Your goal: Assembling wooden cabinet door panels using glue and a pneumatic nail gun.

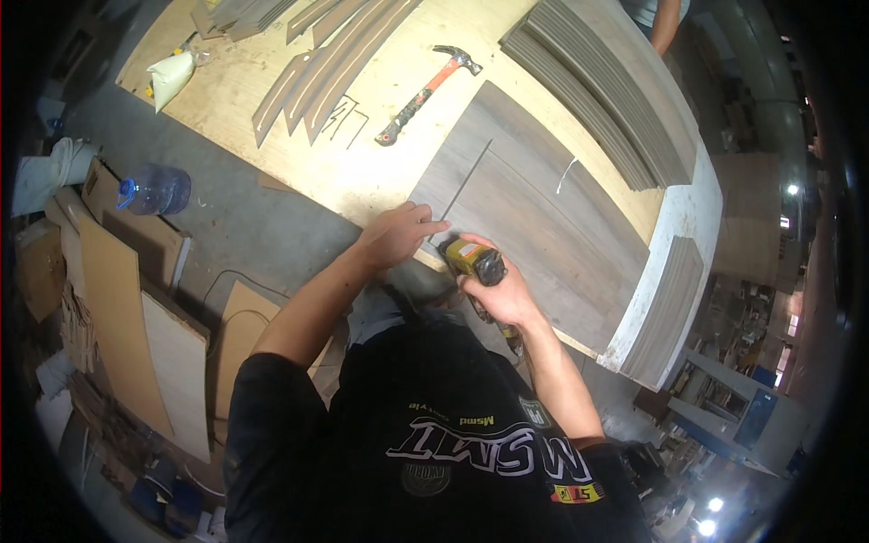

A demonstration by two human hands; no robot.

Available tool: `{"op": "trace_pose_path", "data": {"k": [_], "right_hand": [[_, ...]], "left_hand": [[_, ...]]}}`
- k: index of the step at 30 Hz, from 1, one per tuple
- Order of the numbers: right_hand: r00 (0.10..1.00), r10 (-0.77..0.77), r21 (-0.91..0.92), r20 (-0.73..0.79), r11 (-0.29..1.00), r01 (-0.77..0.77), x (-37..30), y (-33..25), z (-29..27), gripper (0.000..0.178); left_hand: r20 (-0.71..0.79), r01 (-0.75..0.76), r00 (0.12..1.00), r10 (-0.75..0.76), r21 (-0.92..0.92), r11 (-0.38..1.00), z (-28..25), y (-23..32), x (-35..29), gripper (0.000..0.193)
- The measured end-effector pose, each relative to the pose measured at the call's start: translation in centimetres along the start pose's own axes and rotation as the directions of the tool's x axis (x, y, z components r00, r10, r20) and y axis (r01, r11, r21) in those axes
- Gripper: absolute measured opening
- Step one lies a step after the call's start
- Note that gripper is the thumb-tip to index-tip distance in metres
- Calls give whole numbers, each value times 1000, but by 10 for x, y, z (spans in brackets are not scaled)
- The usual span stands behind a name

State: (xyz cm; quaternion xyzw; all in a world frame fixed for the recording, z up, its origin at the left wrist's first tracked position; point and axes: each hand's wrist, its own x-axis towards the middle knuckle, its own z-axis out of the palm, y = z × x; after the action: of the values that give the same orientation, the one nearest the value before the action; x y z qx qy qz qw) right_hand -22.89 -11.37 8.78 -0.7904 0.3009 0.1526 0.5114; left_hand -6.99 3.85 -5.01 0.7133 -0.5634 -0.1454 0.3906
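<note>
My right hand [504, 291] grips a yellow and black power drill [472, 260] by its handle, at the near edge of a grey-brown wood-grain board [534, 226]. The drill's front end points toward my left hand [398, 235]. That hand rests at the board's near left corner, fingers curled and one fingertip at the board's surface. Whatever its fingers pinch is too small to make out. From the fingertip a thin dark line [467, 179] runs away across the board; I cannot tell whether it is a slot or a strip.
Beyond the board lies a claw hammer [425, 100] with a red and black handle, near bent metal pieces [344, 120] and brown strips [330, 68]. Stacked grey slats [588, 100] line the right side. A blue water jug [156, 190] stands on the floor. Another person's arm [665, 25] shows far right.
</note>
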Motion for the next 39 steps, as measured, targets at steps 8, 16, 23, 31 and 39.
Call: {"op": "trace_pose_path", "data": {"k": [8,16,23,31,39], "right_hand": [[981,177,208,80,959,-191,8,-9,-3,66],[984,160,132,82,977,-170,17,-18,-3,67],[977,194,185,90,961,-207,9,-20,-6,68],[965,221,262,-144,948,-178,-58,17,-53,72],[799,397,387,-451,894,-226,-131,104,-103,71]], "left_hand": [[85,127,989,-122,-61,990,-3,1,14,53],[88,144,986,-141,-39,989,2,-5,17,54],[127,126,985,-120,-48,991,0,-2,21,49],[-166,376,907,-388,-101,921,26,30,10,24],[-198,653,732,-652,-67,754,34,53,21,18]]}}
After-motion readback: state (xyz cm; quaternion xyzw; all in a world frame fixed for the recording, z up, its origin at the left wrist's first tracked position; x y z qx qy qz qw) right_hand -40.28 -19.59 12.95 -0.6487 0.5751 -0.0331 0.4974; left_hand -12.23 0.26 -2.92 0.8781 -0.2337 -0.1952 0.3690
